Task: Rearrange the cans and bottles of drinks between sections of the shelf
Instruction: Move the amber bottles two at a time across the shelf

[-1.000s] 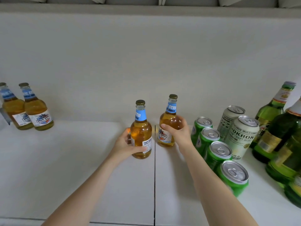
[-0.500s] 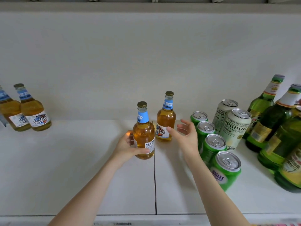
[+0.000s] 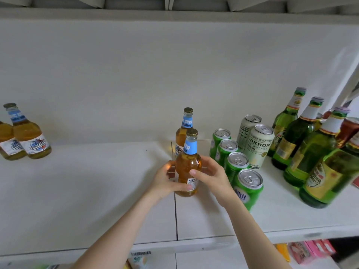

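— Across the white shelf (image 3: 87, 191), what takes up the most room?

— By the right edge, a cluster of big green bottles (image 3: 308, 152) stands upright. A red-brown bottle (image 3: 347, 131) stands among them toward the back.

— And beside those?

— Two pale cans (image 3: 260, 146) stand just left of the green bottles, toward the back. Four green cans (image 3: 247, 189) form a row from the back toward the front edge. Each seems to touch the next, and the row runs just left of the pale cans.

— Where are the amber ones?

— Two amber bottles (image 3: 31, 140) stand side by side at the far left edge, near the back wall, one cut off by the frame. A rear bottle (image 3: 183, 131) stands near the middle, toward the back, left of the green cans. Right in front of it is the held bottle (image 3: 187, 164), upright over the seam (image 3: 176, 220) between two shelf sections.

— Does its base rest on the shelf?

— I cannot tell whether it rests there or hangs just above.

— And the hands?

— The left hand (image 3: 165, 179) grips the lower body from the left, its fingers (image 3: 168, 167) wrapped behind and its thumb across the lower label. The right hand (image 3: 211, 175) grips from the right, with the thumb on the front glass and the fingers (image 3: 206, 162) curled round the far side.
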Demonstrator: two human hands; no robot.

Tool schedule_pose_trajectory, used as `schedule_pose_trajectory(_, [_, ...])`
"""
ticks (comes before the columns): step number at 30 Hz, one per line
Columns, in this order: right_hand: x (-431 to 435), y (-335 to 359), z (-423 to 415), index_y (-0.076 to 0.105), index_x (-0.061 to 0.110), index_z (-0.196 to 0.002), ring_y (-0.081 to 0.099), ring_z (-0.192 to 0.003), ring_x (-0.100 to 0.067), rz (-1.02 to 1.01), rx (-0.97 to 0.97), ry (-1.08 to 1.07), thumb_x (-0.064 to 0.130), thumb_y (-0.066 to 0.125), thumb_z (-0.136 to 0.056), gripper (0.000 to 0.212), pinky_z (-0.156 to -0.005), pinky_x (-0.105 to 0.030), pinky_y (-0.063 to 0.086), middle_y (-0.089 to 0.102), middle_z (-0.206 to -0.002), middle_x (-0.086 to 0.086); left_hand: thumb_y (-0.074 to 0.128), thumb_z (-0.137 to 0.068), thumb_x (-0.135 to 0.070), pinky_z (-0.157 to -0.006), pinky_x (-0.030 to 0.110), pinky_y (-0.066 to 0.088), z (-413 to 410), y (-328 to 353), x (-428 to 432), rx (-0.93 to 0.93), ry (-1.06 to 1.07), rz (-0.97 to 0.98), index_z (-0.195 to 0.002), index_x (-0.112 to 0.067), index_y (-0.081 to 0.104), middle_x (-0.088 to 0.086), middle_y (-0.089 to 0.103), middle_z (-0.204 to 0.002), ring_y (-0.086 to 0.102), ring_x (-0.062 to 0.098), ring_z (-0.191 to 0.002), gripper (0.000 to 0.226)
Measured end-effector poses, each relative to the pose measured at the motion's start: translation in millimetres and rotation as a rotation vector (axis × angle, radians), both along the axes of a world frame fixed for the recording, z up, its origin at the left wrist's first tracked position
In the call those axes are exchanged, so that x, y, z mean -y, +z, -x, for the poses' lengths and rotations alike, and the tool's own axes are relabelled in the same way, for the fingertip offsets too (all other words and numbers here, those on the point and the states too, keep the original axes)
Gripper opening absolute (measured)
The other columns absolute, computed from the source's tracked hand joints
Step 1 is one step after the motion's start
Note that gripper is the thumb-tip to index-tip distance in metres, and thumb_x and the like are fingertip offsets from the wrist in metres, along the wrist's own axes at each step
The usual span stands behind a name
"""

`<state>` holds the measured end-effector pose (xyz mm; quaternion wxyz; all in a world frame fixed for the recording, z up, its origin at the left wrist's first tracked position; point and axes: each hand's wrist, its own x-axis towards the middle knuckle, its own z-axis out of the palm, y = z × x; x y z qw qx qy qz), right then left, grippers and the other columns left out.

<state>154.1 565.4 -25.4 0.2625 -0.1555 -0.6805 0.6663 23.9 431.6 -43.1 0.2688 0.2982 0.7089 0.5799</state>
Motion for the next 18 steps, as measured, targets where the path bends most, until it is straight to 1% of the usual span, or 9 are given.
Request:
schedule_pose_trajectory(3, [-3, -1, -2, 0.067, 0.024, -0.116, 0.067, -0.108, -0.016, 0.029, -0.01, -0.033, 0.026, 0.084, -0.065, 0.054, -0.093, -0.034, 0.055, 0.072, -0.114, -0.003, 0.098, -0.032, -0.038, -0.094, 0.046, 0.057, -1, -2, -9, 0.012, -0.011, 0.004, -0.122, -0.024, 0.061, 0.0, 0.071, -0.115, 0.068, 0.021, -0.109, 0.098])
schedule_pose_trajectory(6, [-5, -3, 3, 0.067, 0.025, -0.117, 0.066, -0.11, -0.012, 0.027, -0.013, -0.073, 0.029, 0.085, -0.065, 0.055, -0.093, -0.032, 0.054, 0.072, -0.114, 0.001, 0.099, -0.029, -0.047, -0.096, 0.046, 0.055, 4, -4, -15, 0.009, -0.005, 0.014, -0.119, -0.028, 0.064, -0.001, 0.072, -0.116, 0.067, 0.021, -0.11, 0.098])
schedule_pose_trajectory(8, [-7, -4, 7, 0.066, 0.024, -0.119, 0.065, -0.11, -0.01, 0.019, -0.011, -0.081, 0.025, 0.086, -0.071, 0.052, -0.092, -0.029, 0.053, 0.072, -0.114, 0.002, 0.099, -0.029, -0.046, -0.096, 0.045, 0.056, 8, -4, -18, -0.005, 0.008, 0.021, -0.116, -0.027, 0.065, -0.001, 0.073, -0.114, 0.068, 0.02, -0.108, 0.095])
schedule_pose_trajectory(10, [-10, -3, 11, 0.065, 0.022, -0.121, 0.065, -0.109, -0.008, 0.024, -0.013, -0.08, 0.018, 0.084, -0.076, 0.049, -0.088, -0.024, 0.054, 0.071, -0.116, 0.002, 0.098, -0.03, -0.044, -0.095, 0.045, 0.056, 13, -4, -20, -0.008, 0.018, 0.021, -0.116, -0.026, 0.065, -0.001, 0.073, -0.113, 0.069, 0.019, -0.107, 0.094])
schedule_pose_trajectory(12, [-14, -3, 17, 0.064, 0.02, -0.121, 0.065, -0.109, -0.008, 0.024, -0.012, -0.08, 0.017, 0.082, -0.078, 0.047, -0.085, -0.02, 0.054, 0.071, -0.116, 0.002, 0.099, -0.029, -0.045, -0.094, 0.044, 0.057, 18, -4, -23, -0.008, 0.024, 0.012, -0.114, -0.025, 0.066, -0.001, 0.074, -0.112, 0.07, 0.019, -0.105, 0.093])
schedule_pose_trajectory(15, [-18, -3, 26, 0.064, 0.02, -0.121, 0.064, -0.111, -0.009, 0.015, -0.005, -0.086, 0.02, 0.083, -0.078, 0.048, -0.089, -0.024, 0.054, 0.071, -0.116, 0.003, 0.098, -0.03, -0.038, -0.093, 0.043, 0.057, 24, -3, -27, 0.019, 0.043, -0.009, -0.108, -0.025, 0.065, 0.0, 0.074, -0.109, 0.071, 0.019, -0.102, 0.086])
schedule_pose_trajectory(18, [-23, -5, 34, 0.064, 0.021, -0.122, 0.064, -0.112, -0.01, 0.018, 0.001, -0.097, 0.025, 0.084, -0.075, 0.051, -0.094, -0.028, 0.053, 0.071, -0.116, 0.004, 0.097, -0.032, -0.035, -0.092, 0.041, 0.058, 29, -3, -30, 0.034, 0.045, -0.022, -0.109, -0.025, 0.065, 0.001, 0.074, -0.11, 0.071, 0.019, -0.102, 0.085])
